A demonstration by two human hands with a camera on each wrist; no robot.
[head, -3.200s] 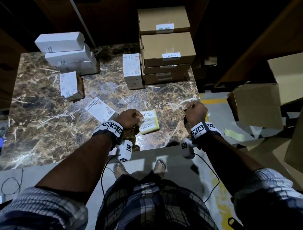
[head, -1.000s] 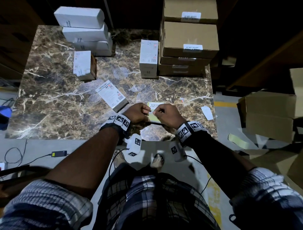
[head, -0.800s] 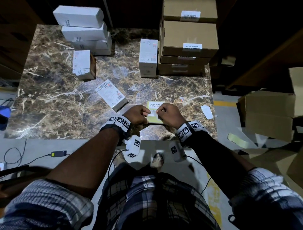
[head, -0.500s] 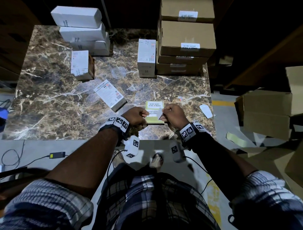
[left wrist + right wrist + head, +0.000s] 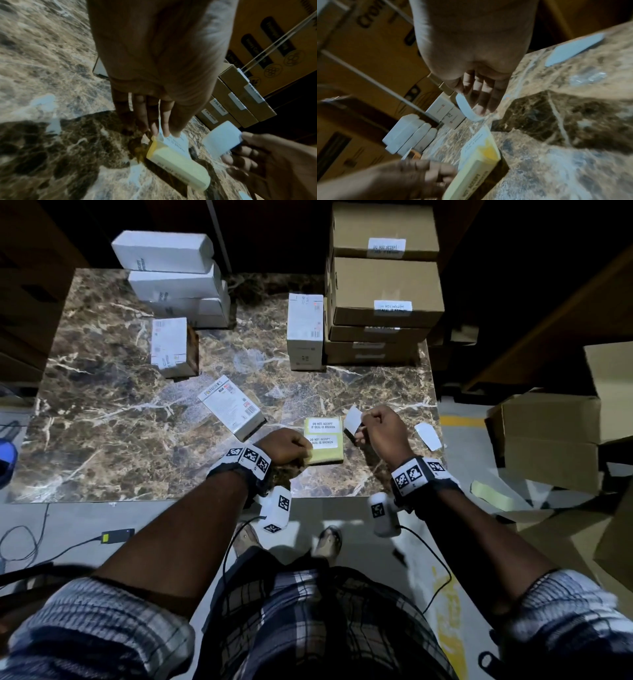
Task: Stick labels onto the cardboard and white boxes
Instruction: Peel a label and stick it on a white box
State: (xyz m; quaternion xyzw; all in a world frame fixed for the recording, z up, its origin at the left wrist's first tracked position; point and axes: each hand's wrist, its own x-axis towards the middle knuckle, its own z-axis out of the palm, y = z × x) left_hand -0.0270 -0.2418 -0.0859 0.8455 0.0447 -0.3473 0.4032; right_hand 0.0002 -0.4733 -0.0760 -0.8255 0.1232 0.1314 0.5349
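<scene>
A yellow label pad [image 5: 325,455] printed "DO NOT ACCEPT IF SEAL IS BROKEN" lies near the front edge of the marble table [image 5: 102,422]. My left hand [image 5: 306,448] grips its left edge; in the left wrist view the fingertips [image 5: 164,129] sit on the pad [image 5: 178,158]. Just right of the pad, my right hand [image 5: 358,428] pinches a white label [image 5: 352,419] lifted clear of it, also seen curled in the right wrist view [image 5: 467,109]. Labelled cardboard boxes [image 5: 385,289] are stacked at the back right. White boxes [image 5: 174,282] are stacked at the back left.
An upright white box [image 5: 305,332] stands beside the cardboard stack. Another white box [image 5: 171,347] and a flat printed box [image 5: 231,405] lie mid-table. A loose white slip [image 5: 428,436] lies at the table's right edge. Open cartons [image 5: 548,440] crowd the floor on the right.
My right hand has pulled a white label off the pad and drawn it away to the right. The left hand stays on the pad's left edge.
</scene>
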